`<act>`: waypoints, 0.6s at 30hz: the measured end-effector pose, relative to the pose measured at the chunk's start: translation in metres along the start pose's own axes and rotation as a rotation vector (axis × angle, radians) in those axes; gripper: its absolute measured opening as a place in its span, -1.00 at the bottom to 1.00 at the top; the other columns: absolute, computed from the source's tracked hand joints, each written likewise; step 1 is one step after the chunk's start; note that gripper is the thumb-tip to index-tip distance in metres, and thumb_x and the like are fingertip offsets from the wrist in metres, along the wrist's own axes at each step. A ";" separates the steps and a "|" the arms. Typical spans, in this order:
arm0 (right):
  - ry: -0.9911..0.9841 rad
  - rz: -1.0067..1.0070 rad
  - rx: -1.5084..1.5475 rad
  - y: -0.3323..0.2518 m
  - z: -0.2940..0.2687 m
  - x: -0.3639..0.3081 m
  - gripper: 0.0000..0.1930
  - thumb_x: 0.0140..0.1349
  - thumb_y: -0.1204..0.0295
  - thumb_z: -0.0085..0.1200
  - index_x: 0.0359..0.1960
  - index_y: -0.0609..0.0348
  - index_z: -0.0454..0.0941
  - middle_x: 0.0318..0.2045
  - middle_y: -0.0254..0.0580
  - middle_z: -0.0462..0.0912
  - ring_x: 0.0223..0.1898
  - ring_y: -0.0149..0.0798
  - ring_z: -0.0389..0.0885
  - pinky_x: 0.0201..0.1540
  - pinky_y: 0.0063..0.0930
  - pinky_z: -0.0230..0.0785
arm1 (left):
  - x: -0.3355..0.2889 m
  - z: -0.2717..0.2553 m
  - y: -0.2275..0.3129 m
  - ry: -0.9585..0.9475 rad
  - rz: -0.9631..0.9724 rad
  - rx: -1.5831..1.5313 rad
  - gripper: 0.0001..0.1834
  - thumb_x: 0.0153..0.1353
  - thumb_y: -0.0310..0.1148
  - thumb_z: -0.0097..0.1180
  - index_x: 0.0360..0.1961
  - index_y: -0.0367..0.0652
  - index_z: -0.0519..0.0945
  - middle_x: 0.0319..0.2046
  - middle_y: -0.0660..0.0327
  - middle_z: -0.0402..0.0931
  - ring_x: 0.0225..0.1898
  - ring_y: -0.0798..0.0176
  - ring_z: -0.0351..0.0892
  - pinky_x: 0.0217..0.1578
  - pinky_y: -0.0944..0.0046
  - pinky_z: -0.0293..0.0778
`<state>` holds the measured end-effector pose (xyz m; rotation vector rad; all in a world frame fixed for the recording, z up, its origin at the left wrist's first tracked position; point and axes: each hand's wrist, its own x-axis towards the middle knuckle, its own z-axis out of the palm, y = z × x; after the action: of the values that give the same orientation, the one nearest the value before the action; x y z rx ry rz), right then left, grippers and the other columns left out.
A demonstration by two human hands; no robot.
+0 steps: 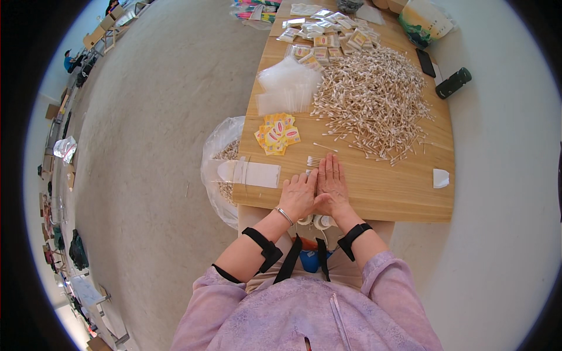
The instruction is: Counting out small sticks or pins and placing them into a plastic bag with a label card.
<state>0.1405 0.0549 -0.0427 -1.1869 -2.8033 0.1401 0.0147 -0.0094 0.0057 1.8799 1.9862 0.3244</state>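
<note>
My left hand [298, 193] lies palm down near the table's front edge, its fingers bent over a few cotton swabs whose white tips poke out at its fingertips. Beside it, my right hand [332, 186] is flat, with straight fingers held side by side and pointing away from me. The two hands touch along their inner edges. Just past my left fingertips lies a small row of cotton swabs [314, 161]. One loose swab [325, 147] rests a little farther off. A large heap of cotton swabs [374, 96] covers the table beyond my right hand.
Yellow printed cards [277, 134] lie left, with clear plastic bags [285, 88] behind. Filled packets [328, 40] are at the back. A white card [261, 175] sits at the left edge, above a bag of swabs [225, 190]. A phone [425, 62] and black cylinder [453, 83] stand right.
</note>
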 end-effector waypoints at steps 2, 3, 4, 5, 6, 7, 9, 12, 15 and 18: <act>-0.016 0.015 0.000 -0.001 0.000 0.000 -0.14 0.07 0.13 -0.14 0.32 0.46 -0.10 0.38 0.24 -0.19 0.43 0.12 -0.29 0.42 -0.11 -0.46 | 0.002 -0.001 0.000 -0.011 -0.017 -0.026 -0.10 0.12 0.29 -0.09 0.31 -0.15 0.14 -0.11 0.00 0.45 -0.08 -0.04 0.44 -0.09 0.02 0.31; -0.032 0.029 0.001 -0.001 -0.001 0.001 -0.14 0.06 0.12 -0.13 0.32 0.46 -0.10 0.38 0.24 -0.19 0.43 0.11 -0.29 0.42 -0.12 -0.47 | 0.004 -0.001 0.000 -0.023 -0.035 -0.051 -0.10 0.11 0.28 -0.08 0.31 -0.16 0.15 -0.11 0.01 0.46 -0.08 -0.04 0.45 -0.09 -0.01 0.32; -0.032 0.029 0.000 -0.001 0.000 0.000 -0.14 0.06 0.12 -0.13 0.32 0.46 -0.10 0.38 0.24 -0.19 0.43 0.11 -0.29 0.42 -0.12 -0.47 | 0.006 -0.002 0.000 -0.022 -0.035 -0.051 -0.10 0.11 0.28 -0.08 0.31 -0.16 0.15 -0.11 0.01 0.46 -0.08 -0.04 0.45 -0.09 -0.01 0.32; -0.015 0.027 0.008 -0.001 0.000 0.000 -0.14 0.06 0.12 -0.13 0.32 0.46 -0.09 0.38 0.23 -0.18 0.43 0.11 -0.29 0.42 -0.12 -0.47 | 0.007 -0.002 0.000 -0.046 -0.042 -0.043 -0.09 0.12 0.29 -0.08 0.31 -0.16 0.14 -0.11 0.00 0.47 -0.07 -0.05 0.46 -0.09 -0.02 0.34; 0.002 0.025 0.017 -0.001 0.000 0.000 -0.14 0.06 0.12 -0.13 0.32 0.45 -0.08 0.38 0.23 -0.18 0.43 0.10 -0.29 0.42 -0.12 -0.47 | 0.009 -0.003 0.000 -0.070 -0.049 -0.034 -0.09 0.12 0.29 -0.09 0.31 -0.16 0.14 -0.11 -0.02 0.48 -0.07 -0.06 0.47 -0.09 -0.02 0.35; 0.003 0.025 0.016 -0.001 0.001 0.000 -0.14 0.06 0.12 -0.13 0.32 0.45 -0.08 0.38 0.23 -0.18 0.43 0.10 -0.29 0.42 -0.12 -0.47 | 0.010 -0.004 0.001 -0.069 -0.049 -0.033 -0.09 0.12 0.29 -0.09 0.31 -0.16 0.14 -0.11 -0.02 0.48 -0.07 -0.06 0.47 -0.09 -0.02 0.35; 0.009 0.024 0.020 0.000 0.001 0.000 -0.14 0.06 0.12 -0.13 0.32 0.45 -0.09 0.38 0.22 -0.18 0.43 0.10 -0.29 0.42 -0.12 -0.46 | 0.011 -0.007 0.002 -0.106 -0.062 -0.032 -0.10 0.13 0.28 -0.08 0.31 -0.14 0.13 -0.10 -0.04 0.48 -0.05 -0.07 0.47 -0.07 -0.02 0.35; -0.004 0.023 0.031 -0.001 0.001 0.000 -0.13 0.06 0.11 -0.12 0.32 0.45 -0.09 0.38 0.22 -0.19 0.43 0.10 -0.29 0.42 -0.11 -0.45 | 0.011 -0.001 -0.003 -0.087 -0.049 -0.055 -0.11 0.13 0.27 -0.07 0.31 -0.14 0.12 -0.10 -0.05 0.48 -0.05 -0.08 0.47 -0.07 -0.04 0.36; 0.010 0.031 0.041 0.001 0.003 0.000 -0.13 0.07 0.11 -0.12 0.32 0.45 -0.10 0.38 0.22 -0.19 0.43 0.10 -0.29 0.42 -0.11 -0.45 | 0.012 0.001 -0.003 -0.046 -0.006 -0.084 -0.12 0.16 0.22 -0.07 0.31 -0.20 0.09 -0.16 -0.15 0.49 -0.12 -0.18 0.47 -0.08 -0.01 0.38; -0.013 0.044 0.069 -0.001 -0.002 0.000 -0.14 0.08 0.10 -0.12 0.32 0.45 -0.08 0.38 0.23 -0.17 0.43 0.10 -0.28 0.42 -0.10 -0.44 | 0.014 -0.006 0.000 -0.090 -0.062 -0.080 -0.16 0.18 0.20 -0.09 0.32 -0.13 0.09 -0.11 -0.07 0.50 -0.08 -0.12 0.49 -0.10 -0.07 0.38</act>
<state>0.1401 0.0540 -0.0406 -1.2372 -2.7598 0.2464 0.0118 0.0047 0.0094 1.7491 1.9385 0.2921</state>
